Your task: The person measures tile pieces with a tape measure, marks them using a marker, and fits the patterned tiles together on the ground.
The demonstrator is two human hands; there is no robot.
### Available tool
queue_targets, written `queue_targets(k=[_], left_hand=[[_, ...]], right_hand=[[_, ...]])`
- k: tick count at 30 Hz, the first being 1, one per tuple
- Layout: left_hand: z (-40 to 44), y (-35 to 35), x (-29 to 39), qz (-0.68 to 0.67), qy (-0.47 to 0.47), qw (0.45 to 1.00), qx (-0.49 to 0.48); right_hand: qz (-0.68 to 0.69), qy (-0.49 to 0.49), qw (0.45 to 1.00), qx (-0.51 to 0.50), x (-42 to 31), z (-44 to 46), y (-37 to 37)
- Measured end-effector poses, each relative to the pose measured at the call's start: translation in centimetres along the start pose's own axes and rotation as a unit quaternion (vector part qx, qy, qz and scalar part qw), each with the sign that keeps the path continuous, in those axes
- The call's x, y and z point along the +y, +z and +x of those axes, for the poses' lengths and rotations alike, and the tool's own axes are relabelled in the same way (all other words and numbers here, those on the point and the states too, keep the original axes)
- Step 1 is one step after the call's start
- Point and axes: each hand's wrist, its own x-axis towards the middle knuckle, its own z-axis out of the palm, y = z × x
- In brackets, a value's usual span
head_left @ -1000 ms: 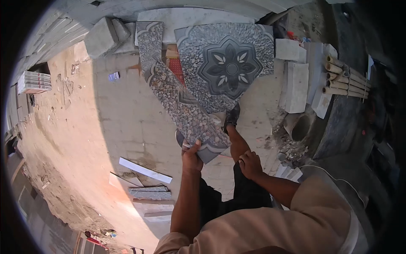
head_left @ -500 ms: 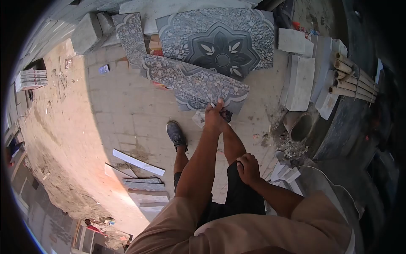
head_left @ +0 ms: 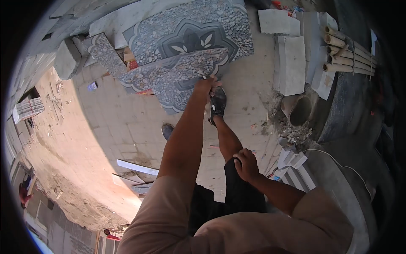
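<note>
My left hand point(head_left: 205, 86) is closed on the near right edge of a pebble-patterned tile strip point(head_left: 177, 65), with a small white object at its fingers. This strip overlaps the large flower-patterned tile point(head_left: 232, 25) behind it. Another patterned tile piece point(head_left: 169, 99) shows below the strip, and a narrow pebble piece point(head_left: 105, 55) lies to its left. My right hand point(head_left: 246, 165) rests on my right knee with its fingers curled and nothing visible in them.
My right shoe point(head_left: 218, 101) is just below my left hand; my left shoe point(head_left: 167, 131) is farther left. Concrete blocks point(head_left: 292, 65) and bamboo poles point(head_left: 342, 59) are at the right. White strips point(head_left: 137, 167) lie at lower left, and a white cable point(head_left: 338, 163) at lower right.
My left hand has moved forward with the strip, which has swung from a steep slant to lie across the front of the flower tile. My right hand stays on the knee. The view has shifted.
</note>
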Motion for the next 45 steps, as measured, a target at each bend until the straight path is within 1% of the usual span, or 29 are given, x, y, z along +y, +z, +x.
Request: queue_targets(k=[2,4,6,8,10,12,14,16,17,18,20,21,22,24,25,26,28,29,30,31,32,33,34,35,37,40,42,43,45], left_hand=[[-1.8,-0.6,-0.2,0.035,0.000,0.999,-0.001],[-4.2,-1.9,-1.1,0.084,0.033,0.996,0.024],[-8.4,-3.3,-1.5,0.116,0.004,0.989,0.093],[-12.1,-6.5,-3.2,0.157,0.009,0.977,0.143],[-18.6,-8.5,-3.2,0.184,-0.018,0.960,0.209],[-21.4,-14.7,-5.7,0.161,-0.020,0.957,0.241],[-27.7,-17.1,-5.2,0.165,-0.017,0.956,0.242],[-33.8,-19.6,-4.6,0.116,0.019,0.968,0.220],[-37.1,-20.1,-4.3,0.108,0.036,0.967,0.227],[-40.1,-20.5,-3.5,0.100,0.056,0.966,0.231],[-44.8,-23.1,-2.4,0.119,0.086,0.966,0.214],[-46.7,-24.7,-2.1,0.135,0.092,0.961,0.222],[-48.0,-26.4,-1.8,0.151,0.096,0.957,0.229],[-50.5,-29.7,-1.7,0.145,0.125,0.944,0.270],[-51.6,-31.1,-1.6,0.137,0.128,0.938,0.292],[-52.4,-33.2,-1.9,0.101,0.152,0.943,0.280],[-53.6,-36.5,-2.6,0.055,0.150,0.940,0.302],[-54.7,-37.4,-3.3,0.054,0.151,0.939,0.303],[-55.4,-37.8,-3.7,0.020,0.156,0.940,0.302],[-55.9,-38.0,-4.0,-0.015,0.161,0.940,0.300],[-56.5,-38.2,-4.7,-0.013,0.163,0.940,0.299],[-56.9,-38.4,-5.6,-0.015,0.158,0.940,0.303],[-57.1,-38.7,-6.1,-0.015,0.154,0.940,0.304],[-57.0,-39.4,-7.0,-0.004,0.146,0.942,0.303],[-56.5,-40.6,-9.3,0.011,0.117,0.942,0.316],[-55.9,-41.5,-11.6,-0.019,0.069,0.947,0.314],[-55.8,-41.5,-11.9,-0.027,0.065,0.950,0.304],[-55.4,-42.0,-11.7,-0.035,0.065,0.953,0.295],[-54.5,-42.9,-10.9,-0.027,0.076,0.956,0.280]], right_hand=[[0.002,0.011,1.000,0.003,-0.1,0.0,0.0],[0.001,0.016,1.000,0.017,-0.4,0.0,-0.1],[-0.027,0.033,0.999,0.004,-1.0,0.0,-0.4],[-0.018,0.030,0.999,0.028,-1.6,-0.3,-0.4],[-0.066,0.032,0.996,0.042,-2.4,-0.3,-0.3],[-0.086,0.011,0.994,0.068,-3.5,-0.8,0.1],[-0.096,0.045,0.993,0.057,-4.6,-1.2,0.4],[-0.079,0.062,0.993,0.063,-7.0,-2.1,-0.1],[-0.057,0.082,0.993,0.056,-8.1,-2.9,-0.5],[-0.063,0.077,0.993,0.067,-9.1,-3.4,-1.4],[0.047,0.097,0.993,0.054,-10.7,-4.8,-2.8],[0.065,0.080,0.991,0.081,-11.2,-5.8,-3.6],[0.060,0.080,0.991,0.087,-11.2,-6.7,-4.4],[0.066,0.092,0.983,0.142,-11.1,-8.9,-5.7],[0.076,0.114,0.977,0.161,-10.9,-9.9,-6.6],[0.086,0.138,0.971,0.175,-10.6,-11.5,-6.7],[0.068,0.149,0.961,0.225,-9.4,-14.4,-7.1],[0.033,0.167,0.961,0.219,-8.1,-16.0,-6.7],[-0.002,0.184,0.959,0.216,-6.2,-17.1,-6.3],[-0.002,0.181,0.959,0.219,-3.7,-18.3,-5.6],[-0.114,0.140,0.964,0.193,-1.0,-19.9,-4.3],[-0.224,0.098,0.955,0.166,0.5,-21.2,-2.7],[-0.223,0.101,0.954,0.174,1.0,-22.2,-1.1],[-0.077,0.174,0.963,0.190,0.8,-23.4,0.3],[0.077,0.244,0.944,0.210,0.2,-25.1,2.4],[0.125,0.249,0.939,0.200,-5.0,-26.7,3.7],[0.294,0.372,0.857,0.201,-11.2,-26.0,2.4],[0.300,0.375,0.853,0.207,-11.4,-25.5,2.7],[0.259,0.295,0.896,0.208,-12.0,-24.7,3.2]])
